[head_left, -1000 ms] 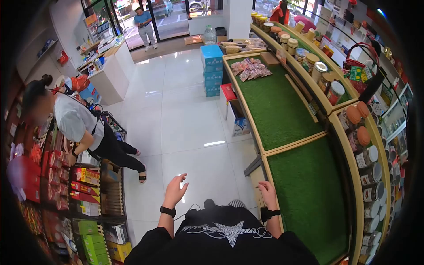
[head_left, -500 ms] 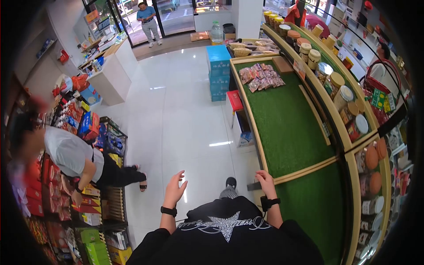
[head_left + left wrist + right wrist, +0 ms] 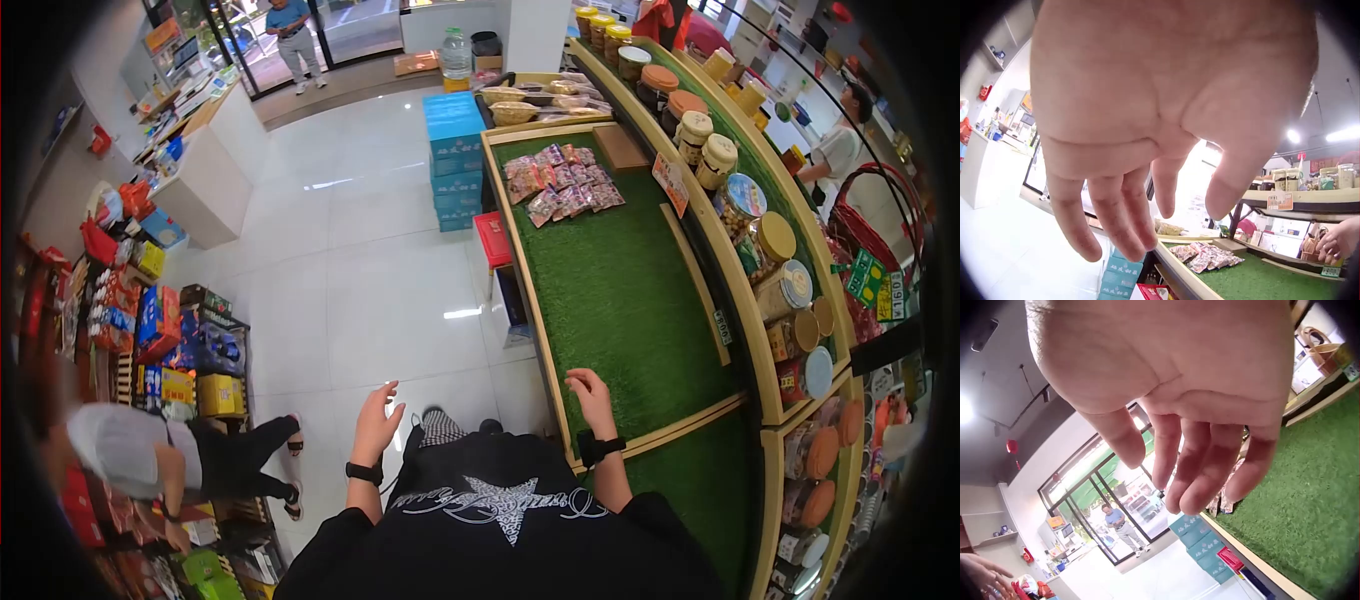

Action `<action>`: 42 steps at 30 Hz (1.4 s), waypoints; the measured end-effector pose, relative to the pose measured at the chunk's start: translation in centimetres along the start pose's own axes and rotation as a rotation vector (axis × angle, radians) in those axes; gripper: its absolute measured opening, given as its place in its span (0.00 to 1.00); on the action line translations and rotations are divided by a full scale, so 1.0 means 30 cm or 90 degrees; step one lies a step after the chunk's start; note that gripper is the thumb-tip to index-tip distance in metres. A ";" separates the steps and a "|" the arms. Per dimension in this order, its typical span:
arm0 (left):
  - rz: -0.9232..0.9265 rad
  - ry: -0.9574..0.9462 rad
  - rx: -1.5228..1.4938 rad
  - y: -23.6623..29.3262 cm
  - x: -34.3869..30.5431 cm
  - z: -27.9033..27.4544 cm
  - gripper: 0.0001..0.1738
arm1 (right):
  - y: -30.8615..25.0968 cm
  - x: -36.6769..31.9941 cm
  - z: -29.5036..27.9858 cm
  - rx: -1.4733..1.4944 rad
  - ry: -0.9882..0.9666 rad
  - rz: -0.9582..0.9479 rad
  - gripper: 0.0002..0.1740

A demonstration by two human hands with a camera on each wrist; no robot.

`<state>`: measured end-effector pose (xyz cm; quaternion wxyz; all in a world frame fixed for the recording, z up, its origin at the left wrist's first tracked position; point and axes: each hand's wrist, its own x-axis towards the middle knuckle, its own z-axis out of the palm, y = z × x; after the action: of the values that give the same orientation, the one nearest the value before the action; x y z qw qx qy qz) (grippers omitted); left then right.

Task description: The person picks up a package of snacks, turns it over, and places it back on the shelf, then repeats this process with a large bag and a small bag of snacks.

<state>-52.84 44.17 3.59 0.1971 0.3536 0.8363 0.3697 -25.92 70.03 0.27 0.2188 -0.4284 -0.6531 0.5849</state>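
My left hand (image 3: 376, 424) is held out over the tiled floor, its fingers loose and nothing in it. In the left wrist view its palm (image 3: 1172, 81) shows bare, with the fingers hanging down. My right hand (image 3: 590, 398) hovers at the near left rim of the display stand (image 3: 545, 375), also holding nothing. The right wrist view shows that palm (image 3: 1172, 356) bare with relaxed fingers. Small plastic-wrapped snack packets (image 3: 563, 183) lie in a pile at the far end of the stand's green turf (image 3: 620, 290), beyond the right hand.
Blue cartons (image 3: 455, 140) and a red box (image 3: 493, 240) stand left of the display. Lidded jars (image 3: 770, 240) line the raised shelf at right. A person in a pale shirt (image 3: 125, 450) leans at the left shelves. Another person (image 3: 290, 40) stands by the glass door.
My body has moved forward along the display, so the snack packets and jars appear nearer. The person at left has slid lower in view. Both hands stay raised and hold nothing.
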 end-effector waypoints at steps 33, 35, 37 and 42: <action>0.237 -0.297 -0.022 0.050 1.534 -0.173 0.21 | -0.219 0.806 0.444 0.040 0.302 0.122 0.11; 0.249 -0.342 -0.007 0.081 1.606 -0.128 0.22 | -0.217 0.864 0.417 0.052 0.342 0.118 0.11; 0.273 -0.362 0.017 0.121 1.681 -0.082 0.22 | -0.208 0.915 0.384 0.056 0.366 0.128 0.11; 0.356 -0.427 0.054 0.247 1.858 0.082 0.21 | -0.168 1.015 0.320 0.043 0.400 0.187 0.13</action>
<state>-85.56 89.97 3.83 0.3356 0.6745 0.6128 0.2386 -51.38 89.58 -3.60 0.3363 -0.6696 -0.4655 0.4710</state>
